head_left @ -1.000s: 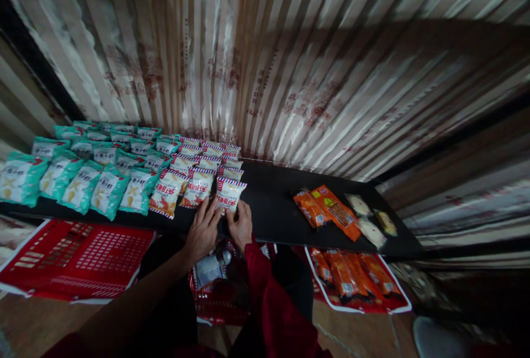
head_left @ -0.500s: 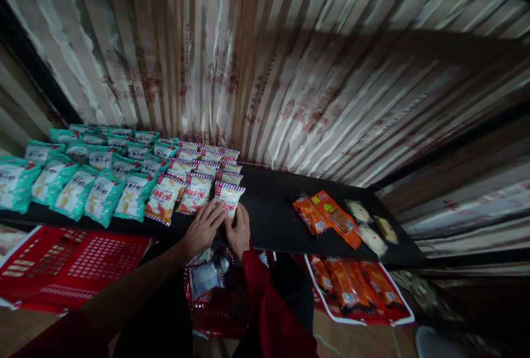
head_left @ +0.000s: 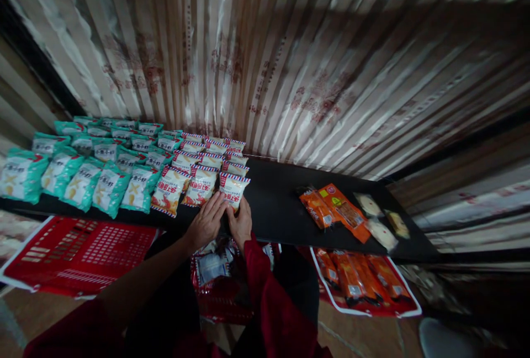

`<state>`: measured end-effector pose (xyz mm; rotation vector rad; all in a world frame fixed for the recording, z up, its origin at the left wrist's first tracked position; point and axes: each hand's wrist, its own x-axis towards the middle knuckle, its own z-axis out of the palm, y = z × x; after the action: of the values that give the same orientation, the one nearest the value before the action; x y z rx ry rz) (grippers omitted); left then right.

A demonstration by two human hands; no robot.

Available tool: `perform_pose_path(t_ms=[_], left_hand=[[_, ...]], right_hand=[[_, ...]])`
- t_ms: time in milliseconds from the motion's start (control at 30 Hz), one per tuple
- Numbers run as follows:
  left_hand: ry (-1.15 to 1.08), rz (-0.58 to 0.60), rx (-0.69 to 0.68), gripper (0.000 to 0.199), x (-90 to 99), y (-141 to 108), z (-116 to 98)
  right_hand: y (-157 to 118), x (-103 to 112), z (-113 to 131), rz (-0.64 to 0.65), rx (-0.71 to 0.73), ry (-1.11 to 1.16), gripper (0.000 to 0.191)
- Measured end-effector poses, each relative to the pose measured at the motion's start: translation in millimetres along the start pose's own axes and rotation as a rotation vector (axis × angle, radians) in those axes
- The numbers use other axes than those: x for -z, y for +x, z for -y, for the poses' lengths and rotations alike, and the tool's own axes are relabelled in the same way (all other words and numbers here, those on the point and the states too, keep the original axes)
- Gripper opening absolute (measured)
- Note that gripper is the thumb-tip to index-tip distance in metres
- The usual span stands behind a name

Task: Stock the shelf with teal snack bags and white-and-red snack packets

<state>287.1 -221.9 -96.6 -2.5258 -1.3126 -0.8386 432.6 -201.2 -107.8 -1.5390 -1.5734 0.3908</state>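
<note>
A white-and-red snack bag (head_left: 232, 188) with a striped top edge stands at the front right of a block of matching bags on the black shelf. My right hand (head_left: 240, 222) grips its lower right side, thumb in front; the far fingers are partly hidden. With fingers stretched out, my left hand (head_left: 206, 222) touches the bag's lower left part. Just left of it stand a matching front-row bag (head_left: 200, 185) and another, yellower one (head_left: 169, 189). More such bags are lined up behind, partly covered by the front ones.
Teal snack bags (head_left: 110, 188) fill the shelf's left part. Orange packets (head_left: 342, 211) and small pale packs (head_left: 381, 235) lie flat at right on the black shelf (head_left: 275, 192). Below are a red basket (head_left: 95, 253), another holding orange packets (head_left: 351, 278), and a middle basket with packs (head_left: 211, 267).
The view has shifted slightly, so the shelf's contents appear a little higher and farther right. Both hands stay at the same snack bag, which stands in the same place in its row.
</note>
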Motion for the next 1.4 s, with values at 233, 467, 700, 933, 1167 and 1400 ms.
perform_pose_path(t_ms=[233,467,700,933,1167,1400], left_hand=[[-0.035,0.008,0.012,0.055,-1.3,-0.5,0.3],[-0.146,-0.103,0.331,0.063,5.6,-16.9,-15.5],[-0.117,-0.064,0.384,0.056,10.1,-45.1,-13.2],[-0.064,-0.017,0.313,0.043,9.5,-54.8,-12.6],[-0.070,0.033,0.315,0.040,11.5,-53.5,-19.7],[-0.095,-0.097,0.324,0.044,24.1,-38.5,-7.9]], right_hand=[[-2.0,0.8,1.1,-0.014,0.017,-0.022,0.054],[-1.9,1.1,2.3,-0.001,0.016,-0.058,0.053],[-0.8,0.3,3.5,0.017,-0.001,-0.060,0.057],[-2.9,-3.0,1.9,-0.028,0.009,-0.093,0.056],[-2.7,-2.6,0.7,-0.006,0.055,-0.113,0.054],[-2.2,-2.1,1.4,-0.011,0.059,-0.118,0.059]])
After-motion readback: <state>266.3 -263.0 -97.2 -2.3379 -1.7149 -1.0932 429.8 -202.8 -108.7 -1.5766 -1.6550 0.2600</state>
